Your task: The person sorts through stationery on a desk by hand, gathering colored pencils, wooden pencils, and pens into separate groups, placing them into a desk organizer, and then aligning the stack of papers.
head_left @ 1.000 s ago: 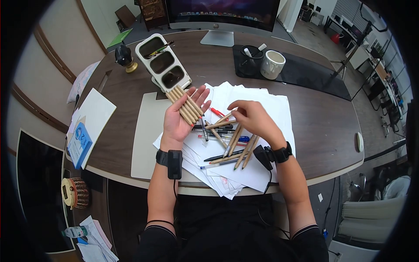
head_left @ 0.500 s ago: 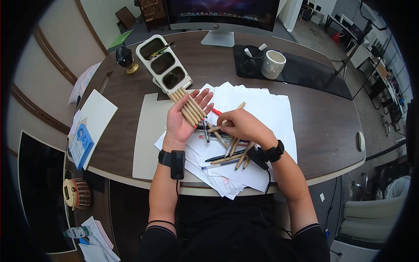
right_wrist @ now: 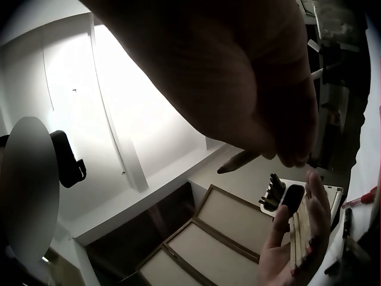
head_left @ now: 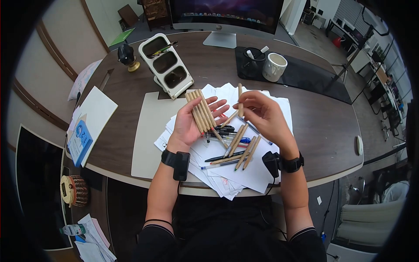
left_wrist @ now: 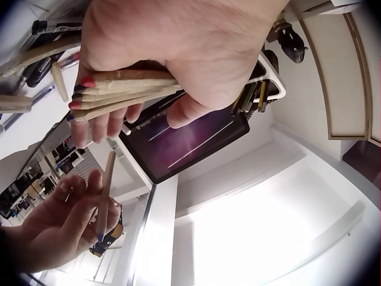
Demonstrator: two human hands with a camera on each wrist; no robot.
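Observation:
Palm up, my left hand [head_left: 185, 126] holds a row of several wooden colored pencils [head_left: 201, 112] across the palm, thumb along their side and fingers fairly straight. Red and dark tips show at the pencils' near ends in the left wrist view. Just to the right, my right hand [head_left: 269, 120] pinches one colored pencil [head_left: 240, 97] nearly upright between thumb and fingers; its lower tip looks blue in the left wrist view [left_wrist: 100, 237]. Below both hands, more colored pencils [head_left: 251, 153] and several pens [head_left: 224, 156] lie loosely over white papers [head_left: 279, 148].
A white organizer [head_left: 183, 87] with three compartments stands tilted behind my left hand, a few pencils in its far one. Farther back are a monitor [head_left: 224, 22], a black mesh pen cup [head_left: 252, 65] and a mug [head_left: 275, 67]. A white mouse [head_left: 359, 145] lies near the right edge.
My right hand has taken a pencil from the pile, lifted it and moved right, turning it upright. My left hand with its pencils has shifted right, away from the organizer.

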